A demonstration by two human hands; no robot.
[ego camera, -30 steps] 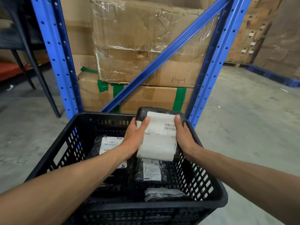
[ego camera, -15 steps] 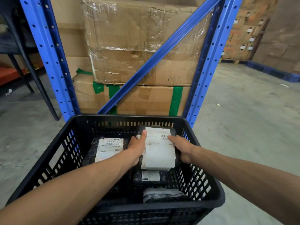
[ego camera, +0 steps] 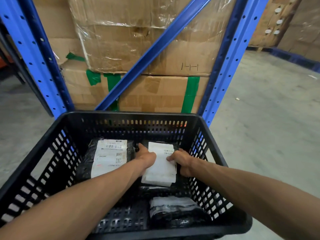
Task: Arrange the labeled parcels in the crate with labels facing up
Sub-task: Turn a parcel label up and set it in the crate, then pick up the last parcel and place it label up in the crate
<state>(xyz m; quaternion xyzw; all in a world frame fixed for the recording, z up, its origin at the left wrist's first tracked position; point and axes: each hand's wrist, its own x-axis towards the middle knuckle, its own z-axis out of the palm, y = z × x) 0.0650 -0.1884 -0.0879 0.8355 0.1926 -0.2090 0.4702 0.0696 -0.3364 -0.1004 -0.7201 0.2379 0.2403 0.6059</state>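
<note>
Parcel [ego camera: 160,167] lowered into crate [ego camera: 131,116] (label up).

Label on left parcel [ego camera: 110,157] reads "316-BAI 17"; cardboard box [ego camera: 176,54] marked "HH".

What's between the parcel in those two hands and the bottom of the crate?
Another black parcel lies directly under the held parcel, its edge peeking out nearer the camera. The left hand and right hand grip the held one label-up, so it looks set to rest on that parcel, not the crate floor.
</note>
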